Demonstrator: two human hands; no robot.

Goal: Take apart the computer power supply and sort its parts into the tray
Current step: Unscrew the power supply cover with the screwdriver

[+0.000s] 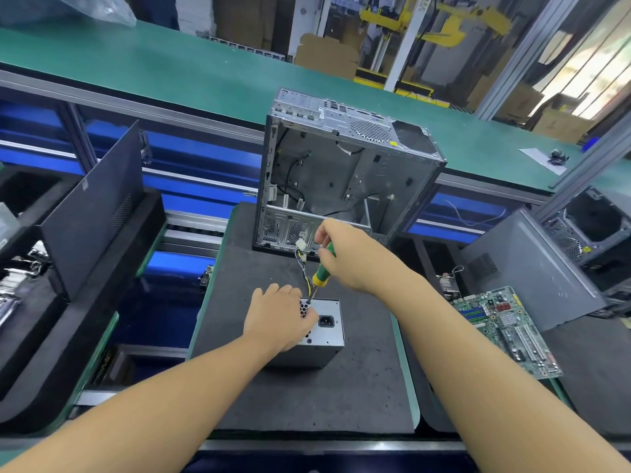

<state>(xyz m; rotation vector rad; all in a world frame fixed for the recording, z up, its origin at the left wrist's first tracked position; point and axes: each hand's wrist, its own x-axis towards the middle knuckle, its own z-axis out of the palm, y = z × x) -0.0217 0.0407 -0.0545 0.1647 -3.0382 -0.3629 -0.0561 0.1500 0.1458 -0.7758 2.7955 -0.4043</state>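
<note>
The step in hand looks like undoing the casing screws of the power supply (324, 327), the first stage of taking it apart. The grey metal box stands on the dark work mat (307, 397), roughly midway between the mat's left and right edges and nearer its far half, socket face turned upward. The right hand (345, 257) is closed around the green-and-yellow handle of a screwdriver (319, 276), whose tip meets the upper left corner of that face, beside the vent holes; whether it is seated in a screw head is too small to tell. The left hand (278, 317) lies over the left part of the face, fingers curled loosely against the box to steady it, holding nothing else. A bundle of wires (302, 264) rises from behind the box toward the empty computer case (341, 172) at the mat's far edge. Next, I judge, the driver needs firm downward pressure while turning, with the box kept from twisting. No sorting tray can be clearly identified.
</note>
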